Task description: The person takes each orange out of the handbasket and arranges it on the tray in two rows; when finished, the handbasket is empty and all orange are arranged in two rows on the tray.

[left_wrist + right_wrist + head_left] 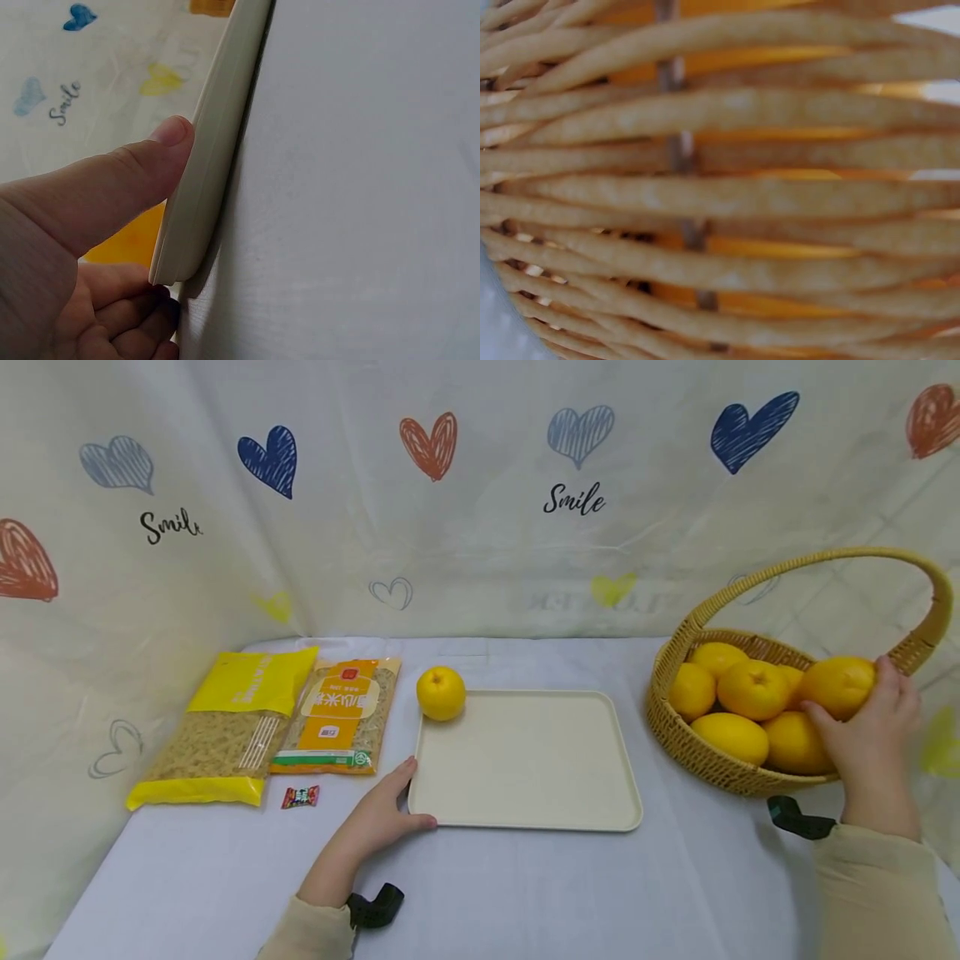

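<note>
Plump, rounded, orange-yellow fruit [837, 687]

Tray [525, 760] left of basket [681, 750]

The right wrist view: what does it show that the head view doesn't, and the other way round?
Only the right wrist view: a close-up of the basket, with a dark upright strip visible among its strands.

Only the head view: the left hand, right hand, tray, lone fruit at its far left corner, two bags, a wrapped sweet and the basket's handle.

Both: the woven basket and yellow fruit inside, glimpsed through gaps at the wrist.
</note>
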`<state>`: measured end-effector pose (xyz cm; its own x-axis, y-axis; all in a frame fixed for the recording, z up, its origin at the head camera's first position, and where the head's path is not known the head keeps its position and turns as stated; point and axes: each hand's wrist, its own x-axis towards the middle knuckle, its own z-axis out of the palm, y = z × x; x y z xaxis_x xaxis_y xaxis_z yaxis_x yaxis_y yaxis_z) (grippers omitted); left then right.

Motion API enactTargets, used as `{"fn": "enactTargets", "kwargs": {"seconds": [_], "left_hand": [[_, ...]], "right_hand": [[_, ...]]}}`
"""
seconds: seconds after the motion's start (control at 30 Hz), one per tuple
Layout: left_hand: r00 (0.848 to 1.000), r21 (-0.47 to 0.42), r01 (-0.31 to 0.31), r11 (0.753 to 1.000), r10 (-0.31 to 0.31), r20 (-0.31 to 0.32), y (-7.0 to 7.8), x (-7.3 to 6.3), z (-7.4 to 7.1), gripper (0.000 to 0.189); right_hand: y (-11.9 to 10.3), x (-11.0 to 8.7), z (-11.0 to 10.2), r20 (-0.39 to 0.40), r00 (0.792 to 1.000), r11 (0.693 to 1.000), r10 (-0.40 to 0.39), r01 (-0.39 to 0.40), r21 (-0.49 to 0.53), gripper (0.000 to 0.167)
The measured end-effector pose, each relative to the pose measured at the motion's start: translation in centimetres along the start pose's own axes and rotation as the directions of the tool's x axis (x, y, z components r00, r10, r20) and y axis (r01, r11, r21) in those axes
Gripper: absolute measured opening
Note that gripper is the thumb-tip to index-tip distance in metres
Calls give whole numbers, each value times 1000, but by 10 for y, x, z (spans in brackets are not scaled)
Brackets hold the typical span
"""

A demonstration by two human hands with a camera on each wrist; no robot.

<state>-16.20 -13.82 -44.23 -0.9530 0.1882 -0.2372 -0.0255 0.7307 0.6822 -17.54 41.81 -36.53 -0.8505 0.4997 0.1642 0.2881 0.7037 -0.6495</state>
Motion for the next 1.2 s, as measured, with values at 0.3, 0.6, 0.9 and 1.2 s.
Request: {"fn": "enactTargets", "kwargs": {"seconds": [0.3, 0.6, 0.9, 1.2], "left_hand": [[1000, -7, 9, 1000, -9, 3, 0, -1, 1, 101], [1000, -7, 11, 1000, -11, 3, -1, 1, 1, 102], [1000, -5, 18, 1000, -18, 5, -1, 0, 0, 101], [1000, -10, 24, 1000, -24, 7, 1, 1, -1, 101]], "right_hand": [[-13, -5, -7, -63, 998, 998, -4, 0, -59, 81], [-38, -28, -12, -125, 991, 999, 41, -37, 31, 86], [-84, -61, 12, -127, 992, 988, -5, 24, 152, 85], [-117, -84, 44, -123, 929, 912, -348, 366, 186, 79]]}}
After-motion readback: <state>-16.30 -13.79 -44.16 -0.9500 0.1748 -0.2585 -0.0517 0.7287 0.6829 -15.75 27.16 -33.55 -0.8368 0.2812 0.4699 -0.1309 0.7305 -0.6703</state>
